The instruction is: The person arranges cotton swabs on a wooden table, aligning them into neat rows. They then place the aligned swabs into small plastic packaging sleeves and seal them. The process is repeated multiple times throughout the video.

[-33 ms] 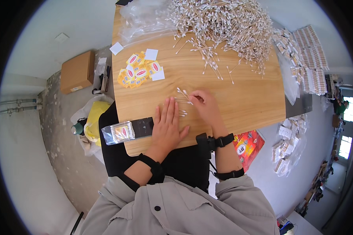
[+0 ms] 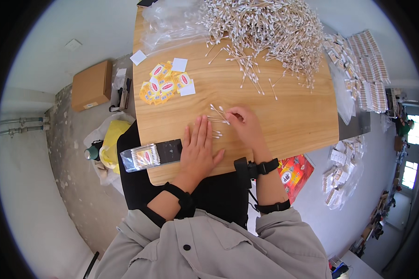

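A person in a grey button-up shirt is sitting at a pale wooden table [image 2: 284, 121] with a smooth, straight-grained top, seen from above. The left hand [image 2: 198, 151] is lying flat and relaxed on the wood, palm down, fingers straight and together, gripping nothing. The right hand [image 2: 246, 126] is curling loosely, its fingertips pinching at a small bunch of cotton swabs [image 2: 217, 116], thin pale sticks with white fluffy tips, lying on the table just beyond the left fingertips. A few more loose swabs [image 2: 216, 135] are resting beside the left hand's fingers.

At the table's near left edge, a filled clear plastic packet of swabs [image 2: 142, 158] is lying against a flat black rectangular tool [image 2: 170, 150]. Farther left, a scatter of small glossy yellow-and-red labels [image 2: 165, 85] and plain white paper squares is sitting on the wood. Across the far edge, a large tangled heap of cotton swabs [image 2: 270, 28] is spreading out, with crinkled clear plastic bags [image 2: 170, 25] beside it. Both wrists are wearing black straps. On the floor to the left, a brown cardboard box [image 2: 92, 85] is standing near a yellow bag [image 2: 111, 139].
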The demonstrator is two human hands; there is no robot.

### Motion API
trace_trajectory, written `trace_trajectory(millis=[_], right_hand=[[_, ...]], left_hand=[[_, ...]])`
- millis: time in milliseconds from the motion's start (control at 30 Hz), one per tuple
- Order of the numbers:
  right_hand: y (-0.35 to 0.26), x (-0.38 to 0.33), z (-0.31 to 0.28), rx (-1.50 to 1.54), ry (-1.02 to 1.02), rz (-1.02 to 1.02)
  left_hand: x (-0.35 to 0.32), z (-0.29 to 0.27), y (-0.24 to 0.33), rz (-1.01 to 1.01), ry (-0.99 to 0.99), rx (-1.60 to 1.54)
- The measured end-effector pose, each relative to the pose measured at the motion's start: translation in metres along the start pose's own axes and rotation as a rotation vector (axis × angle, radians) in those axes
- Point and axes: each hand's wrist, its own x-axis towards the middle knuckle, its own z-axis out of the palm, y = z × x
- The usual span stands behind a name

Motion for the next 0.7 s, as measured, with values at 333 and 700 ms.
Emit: trace_trajectory(millis=[333, 700], right_hand=[[-0.002, 0.027, 0.001, -0.308, -0.02, -0.158], [-0.007, -0.003, -0.003, -0.24, -0.082, -0.203]], left_hand=[[-0.003, 0.001, -0.002, 0.081, 0.037, 0.053], [-0.001, 0.0, -0.001, 0.035, 0.006, 0.03]])
